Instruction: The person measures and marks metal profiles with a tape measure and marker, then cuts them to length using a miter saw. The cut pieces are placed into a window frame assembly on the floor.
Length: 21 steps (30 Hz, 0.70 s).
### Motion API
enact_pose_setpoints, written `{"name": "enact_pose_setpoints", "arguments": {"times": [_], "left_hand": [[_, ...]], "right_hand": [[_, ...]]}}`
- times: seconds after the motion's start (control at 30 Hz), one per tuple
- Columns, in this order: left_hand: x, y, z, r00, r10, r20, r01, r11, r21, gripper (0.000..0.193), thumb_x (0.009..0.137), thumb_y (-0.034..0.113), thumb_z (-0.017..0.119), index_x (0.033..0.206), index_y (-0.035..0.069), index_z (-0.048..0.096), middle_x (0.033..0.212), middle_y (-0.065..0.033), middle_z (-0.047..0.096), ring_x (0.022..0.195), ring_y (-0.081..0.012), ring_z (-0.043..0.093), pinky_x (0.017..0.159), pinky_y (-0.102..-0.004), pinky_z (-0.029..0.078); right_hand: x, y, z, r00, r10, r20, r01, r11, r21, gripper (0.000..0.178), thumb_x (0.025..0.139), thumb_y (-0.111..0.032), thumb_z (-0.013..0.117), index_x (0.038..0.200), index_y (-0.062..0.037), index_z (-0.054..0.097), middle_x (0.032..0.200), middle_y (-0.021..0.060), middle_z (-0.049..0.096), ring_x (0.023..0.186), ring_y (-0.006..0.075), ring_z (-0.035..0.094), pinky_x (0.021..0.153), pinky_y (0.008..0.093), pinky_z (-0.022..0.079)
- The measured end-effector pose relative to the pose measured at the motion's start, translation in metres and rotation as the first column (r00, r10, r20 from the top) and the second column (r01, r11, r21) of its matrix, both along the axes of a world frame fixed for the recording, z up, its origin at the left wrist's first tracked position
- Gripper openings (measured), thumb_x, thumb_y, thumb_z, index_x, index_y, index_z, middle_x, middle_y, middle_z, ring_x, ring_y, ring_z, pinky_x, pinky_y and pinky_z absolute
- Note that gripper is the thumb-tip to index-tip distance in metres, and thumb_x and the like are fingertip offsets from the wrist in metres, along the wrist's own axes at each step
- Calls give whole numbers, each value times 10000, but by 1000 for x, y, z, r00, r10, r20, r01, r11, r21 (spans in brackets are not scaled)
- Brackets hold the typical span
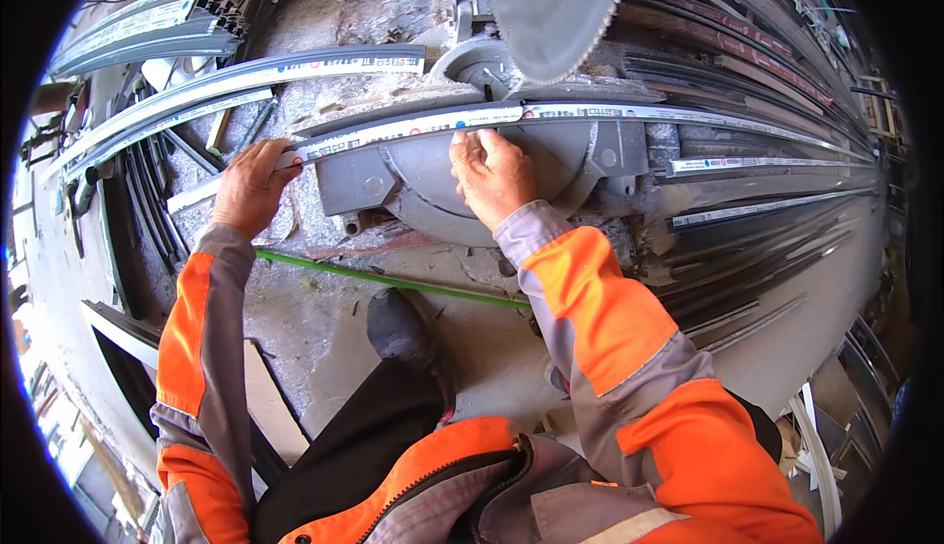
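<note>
A long metal profile (393, 132) with printed white film lies across the grey round table (423, 185) of a mitre saw. My left hand (254, 188) is closed around it left of the saw table, and its end sticks out past that hand. My right hand (495, 176) has curled fingers gripping the profile's near edge at mid-table. Just right of those fingers, the profile's end meets a second film-covered profile (688, 114) running off to the right. The toothed saw blade (560, 13) hangs raised above and beyond them.
Bundled profiles (138, 28) lie at the far left, with more film-covered lengths (246, 77) nearer. Several dark and reddish profiles (747, 48) fill the right side. A green strip (393, 282) crosses in front of the saw, by my shoe (401, 326). Metal dust covers the surfaces.
</note>
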<state>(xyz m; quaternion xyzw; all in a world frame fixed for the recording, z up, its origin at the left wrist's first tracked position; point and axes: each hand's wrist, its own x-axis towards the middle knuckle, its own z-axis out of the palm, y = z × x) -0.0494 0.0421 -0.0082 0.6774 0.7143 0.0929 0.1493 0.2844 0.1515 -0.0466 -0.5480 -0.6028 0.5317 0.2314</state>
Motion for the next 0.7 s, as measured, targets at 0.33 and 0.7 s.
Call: {"name": "enact_pose_setpoints", "arguments": {"times": [0.33,0.7], "left_hand": [[-18,-14,-30,998,63,28,-64,996,64,342,917,89,733,1236,18,635,1173,-205,686,1111,-427,641,975,-483,498],[-8,-16,-31,997,74,22,-76,994,85,321,896,60,728,1199,16,628,1142,-204,679,1098,-435,631,963,-497,492]], "right_hand": [[88,49,-4,953,-303,-4,298,937,183,269,1034,-270,655,938,-19,663,815,213,719,772,363,745,692,453,555],[267,169,0,713,-555,428,393,822,412,313,972,-349,677,977,-36,698,865,192,754,839,364,758,768,480,585]]}}
